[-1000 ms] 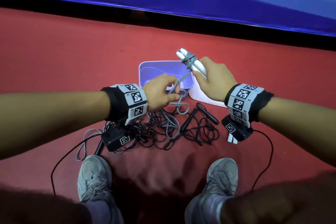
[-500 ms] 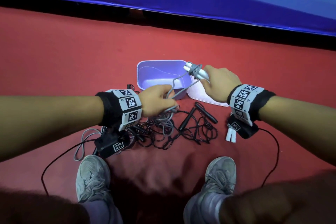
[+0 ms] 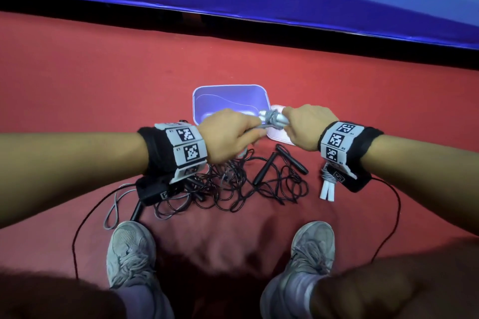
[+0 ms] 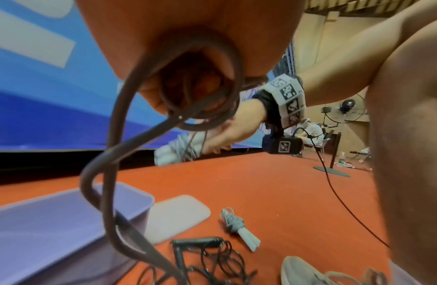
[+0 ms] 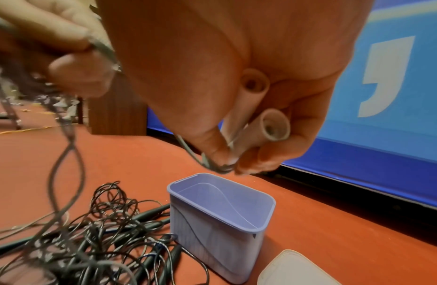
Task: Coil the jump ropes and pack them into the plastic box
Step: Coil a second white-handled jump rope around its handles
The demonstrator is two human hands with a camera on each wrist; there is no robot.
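Red floor, centre frame: the hands have closed together over the plastic box [image 3: 228, 97].
Right hand [image 3: 307, 125] clasps white handles [image 5: 259, 115]; left hand [image 3: 228, 134] pinches grey cord [image 4: 110, 154], wrap tightening.

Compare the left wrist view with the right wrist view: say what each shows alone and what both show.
Left wrist only: the finished grey bundle lying on the floor, and the right hand.
Right wrist only: the open ends of the two white handles gripped in that hand, and the left hand pinching the grey rope.
Both: the empty plastic box, its lid, the tangled black ropes.
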